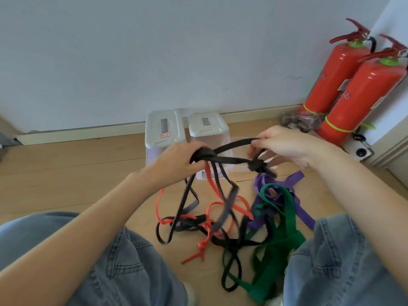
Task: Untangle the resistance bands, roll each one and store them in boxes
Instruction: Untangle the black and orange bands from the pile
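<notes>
2 boxes (164, 129) lidded | 2 extinguishers (335, 78) | left hand (176, 161), right hand (287, 144) grip black band (234, 144)

open floor (77, 173) at left, boxes (164, 129) ahead, extinguishers (344, 85) right

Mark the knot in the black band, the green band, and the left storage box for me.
knot in the black band (257, 166), head view, on the knot's bulge.
green band (287, 230), head view, on its wide flat stretch.
left storage box (163, 127), head view, on its lid.
</notes>
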A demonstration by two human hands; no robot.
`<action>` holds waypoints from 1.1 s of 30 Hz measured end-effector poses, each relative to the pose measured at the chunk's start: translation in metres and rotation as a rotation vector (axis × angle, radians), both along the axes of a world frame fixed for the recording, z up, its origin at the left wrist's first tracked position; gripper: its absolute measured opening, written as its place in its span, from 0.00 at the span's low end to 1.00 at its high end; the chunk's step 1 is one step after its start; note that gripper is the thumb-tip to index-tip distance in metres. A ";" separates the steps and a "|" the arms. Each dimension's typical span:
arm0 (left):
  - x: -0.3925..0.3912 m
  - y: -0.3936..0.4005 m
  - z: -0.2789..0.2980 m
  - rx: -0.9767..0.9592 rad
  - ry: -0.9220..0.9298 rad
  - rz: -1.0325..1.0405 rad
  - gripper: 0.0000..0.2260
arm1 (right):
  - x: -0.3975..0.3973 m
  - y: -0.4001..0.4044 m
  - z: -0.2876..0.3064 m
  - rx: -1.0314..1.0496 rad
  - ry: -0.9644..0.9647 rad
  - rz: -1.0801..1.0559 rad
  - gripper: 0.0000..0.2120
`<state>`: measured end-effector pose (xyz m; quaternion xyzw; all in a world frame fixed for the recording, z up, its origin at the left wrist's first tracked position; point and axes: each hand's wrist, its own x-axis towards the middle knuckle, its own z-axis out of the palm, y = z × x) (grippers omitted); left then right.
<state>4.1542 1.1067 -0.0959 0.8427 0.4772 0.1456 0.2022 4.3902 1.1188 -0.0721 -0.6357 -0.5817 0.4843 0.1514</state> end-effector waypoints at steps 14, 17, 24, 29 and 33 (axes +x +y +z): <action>0.001 0.001 -0.010 -0.423 -0.111 -0.142 0.44 | -0.017 -0.005 0.002 -0.003 0.598 0.122 0.08; 0.020 -0.004 -0.025 -0.506 -0.382 -0.102 0.20 | -0.033 -0.012 0.004 -0.061 0.858 0.194 0.08; 0.003 0.009 -0.044 -0.411 0.132 0.000 0.06 | -0.014 -0.004 0.013 0.090 0.975 -0.081 0.10; -0.037 0.027 0.043 -0.615 -0.753 0.113 0.07 | 0.017 -0.002 0.010 0.078 -0.062 0.178 0.09; -0.003 0.002 0.044 -0.590 -0.273 -0.077 0.10 | -0.014 -0.014 0.005 0.167 0.120 0.317 0.26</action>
